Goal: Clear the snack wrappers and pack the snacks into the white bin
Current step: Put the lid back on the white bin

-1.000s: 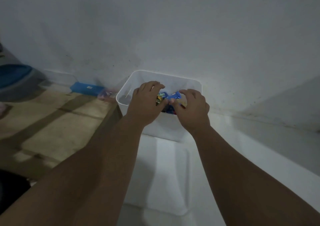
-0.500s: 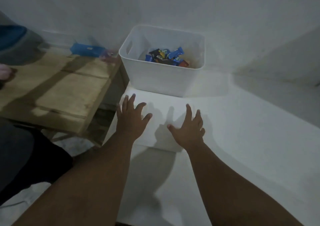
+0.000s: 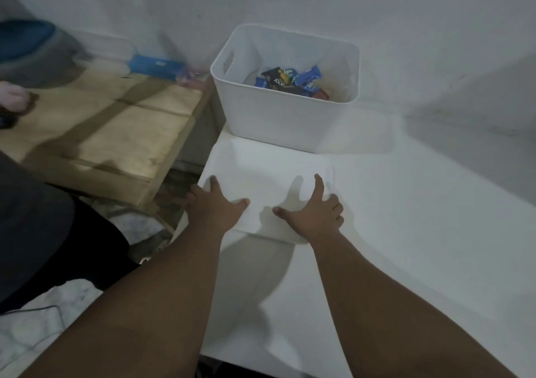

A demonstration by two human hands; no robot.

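Note:
The white bin [image 3: 278, 122] stands at the back of the white table, against the wall. Several snack packs [image 3: 290, 80] in blue, black and orange wrappers lie inside it. A white flat lid [image 3: 266, 171] lies on the table just in front of the bin. My left hand [image 3: 214, 203] holds the lid's left edge, thumb on top and outer fingers over the side. My right hand [image 3: 316, 209] holds the right edge, index finger stretched forward and the other fingers curled round the rim.
The white table [image 3: 420, 232] runs off to the right. A lower wooden surface [image 3: 110, 128] sits to the left, with a blue pack [image 3: 156, 64] at its back by the wall. Dark clothing [image 3: 37, 226] shows at the lower left.
Both hands left the snacks in the bin and drew back to the lid. They have since spread apart from its top to its left and right edges.

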